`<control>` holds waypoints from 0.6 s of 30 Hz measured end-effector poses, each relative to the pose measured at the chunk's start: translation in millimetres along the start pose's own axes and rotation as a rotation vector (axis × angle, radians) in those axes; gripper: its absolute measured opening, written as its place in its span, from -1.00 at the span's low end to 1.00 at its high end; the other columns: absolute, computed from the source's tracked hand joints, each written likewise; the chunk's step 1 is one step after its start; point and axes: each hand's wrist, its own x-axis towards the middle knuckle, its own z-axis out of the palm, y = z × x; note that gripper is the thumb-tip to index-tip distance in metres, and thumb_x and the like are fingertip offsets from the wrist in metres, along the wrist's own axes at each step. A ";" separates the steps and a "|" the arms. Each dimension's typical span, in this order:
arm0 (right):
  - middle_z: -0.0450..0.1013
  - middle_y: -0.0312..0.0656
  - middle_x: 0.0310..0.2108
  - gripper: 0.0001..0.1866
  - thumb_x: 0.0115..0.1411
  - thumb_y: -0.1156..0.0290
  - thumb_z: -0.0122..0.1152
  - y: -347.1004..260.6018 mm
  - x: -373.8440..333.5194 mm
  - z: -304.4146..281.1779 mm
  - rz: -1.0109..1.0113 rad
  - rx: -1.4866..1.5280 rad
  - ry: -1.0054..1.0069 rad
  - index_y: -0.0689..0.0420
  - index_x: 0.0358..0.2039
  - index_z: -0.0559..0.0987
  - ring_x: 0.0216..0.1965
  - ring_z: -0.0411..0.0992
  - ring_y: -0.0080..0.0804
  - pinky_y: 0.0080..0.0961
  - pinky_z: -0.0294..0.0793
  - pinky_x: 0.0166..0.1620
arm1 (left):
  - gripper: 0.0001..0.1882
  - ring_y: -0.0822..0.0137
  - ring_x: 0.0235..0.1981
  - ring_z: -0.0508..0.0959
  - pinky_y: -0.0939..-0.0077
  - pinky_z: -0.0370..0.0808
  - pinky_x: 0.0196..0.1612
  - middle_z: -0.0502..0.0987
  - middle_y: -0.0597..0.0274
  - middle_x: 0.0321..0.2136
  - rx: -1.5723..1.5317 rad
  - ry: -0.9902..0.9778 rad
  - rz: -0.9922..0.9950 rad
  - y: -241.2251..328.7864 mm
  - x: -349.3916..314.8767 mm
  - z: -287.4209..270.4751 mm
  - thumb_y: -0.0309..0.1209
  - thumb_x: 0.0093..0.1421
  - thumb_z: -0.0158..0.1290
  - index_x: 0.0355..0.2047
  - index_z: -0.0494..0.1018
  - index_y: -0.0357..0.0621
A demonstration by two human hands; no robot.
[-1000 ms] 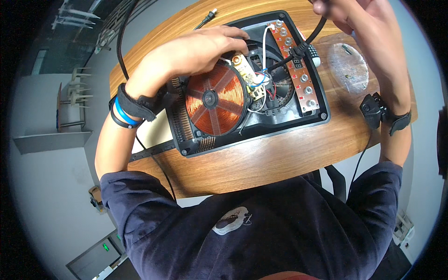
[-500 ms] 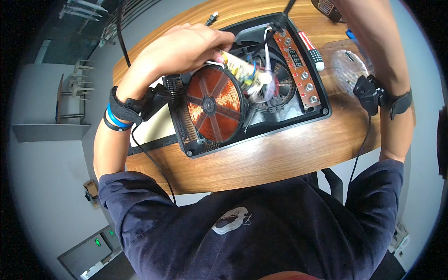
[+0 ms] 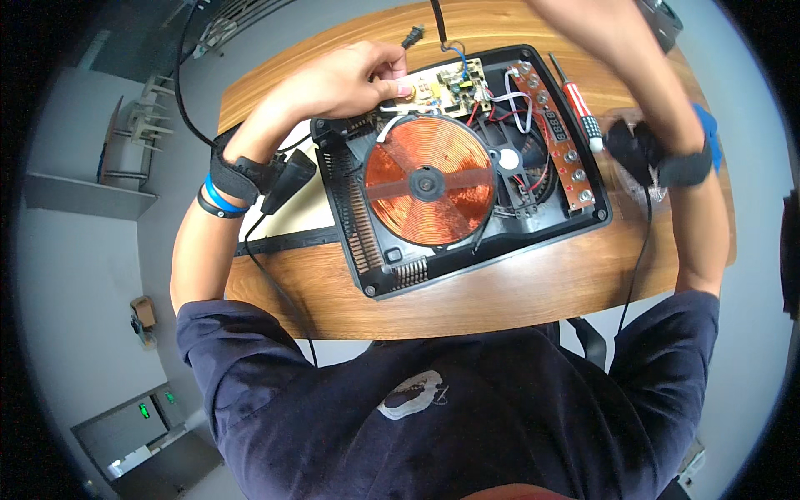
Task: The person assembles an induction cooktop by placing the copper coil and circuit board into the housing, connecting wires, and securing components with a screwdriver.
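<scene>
An opened induction cooker base, its black tray (image 3: 354,242) lying on the table, holds a round copper coil (image 3: 458,200). My left hand (image 3: 354,79) pinches the left end of a pale circuit board (image 3: 454,87), thumb on top, at the tray's far side behind the coil. Coloured wires and a white ribbon cable (image 3: 525,112) run from the board. Right of the coil is a black fan (image 3: 533,175), then a brown control strip (image 3: 567,150) with buttons and a display. My right hand (image 3: 583,21) is smeared at the top edge beyond the tray; its fingers are out of frame.
A screwdriver (image 3: 579,108) with a flag-patterned handle lies along the tray's right side. A clear plastic dish (image 3: 658,190) is partly hidden under my right wrist. Beyond the board lies a black plug (image 3: 412,36). A pale sheet (image 3: 292,212) shows at left.
The board has gone from tilted above the coil and fan to lying flatter at the far side. The tray and coil appear further right. My right hand has come into view at the top.
</scene>
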 end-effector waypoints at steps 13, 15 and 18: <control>0.67 0.21 -0.20 -0.53 0.47 0.21 0.45 -30.0 -120.2 67.9 0.209 0.097 -0.605 0.24 0.18 0.53 -0.10 0.71 0.25 0.06 0.67 -0.06 | -0.73 0.21 -0.26 0.62 0.17 0.58 -0.09 0.69 0.13 -0.31 -0.012 0.012 -0.199 7.8 -18.7 2.4 -0.20 0.51 0.23 -0.11 0.56 -0.18; 0.65 0.14 -0.14 -0.55 0.49 0.23 0.43 -30.3 -109.5 67.3 0.371 0.210 -0.640 0.20 0.22 0.54 -0.06 0.71 0.14 -0.02 0.67 0.00 | -0.77 0.22 -0.28 0.62 0.17 0.58 -0.10 0.69 0.15 -0.32 -0.004 0.017 -0.216 13.0 -24.2 -2.9 -0.25 0.49 0.21 -0.12 0.56 -0.18; 0.61 -0.08 -0.18 -0.67 0.53 0.31 0.36 -48.4 -88.6 49.8 0.358 0.253 -0.587 0.23 0.16 0.60 -0.15 0.58 -0.30 -0.28 0.60 -0.04 | -0.79 0.37 -0.29 0.55 0.29 0.54 -0.16 0.64 0.22 -0.37 -0.072 0.063 -0.182 -5.2 -30.4 -1.5 -0.27 0.53 0.19 -0.10 0.56 -0.17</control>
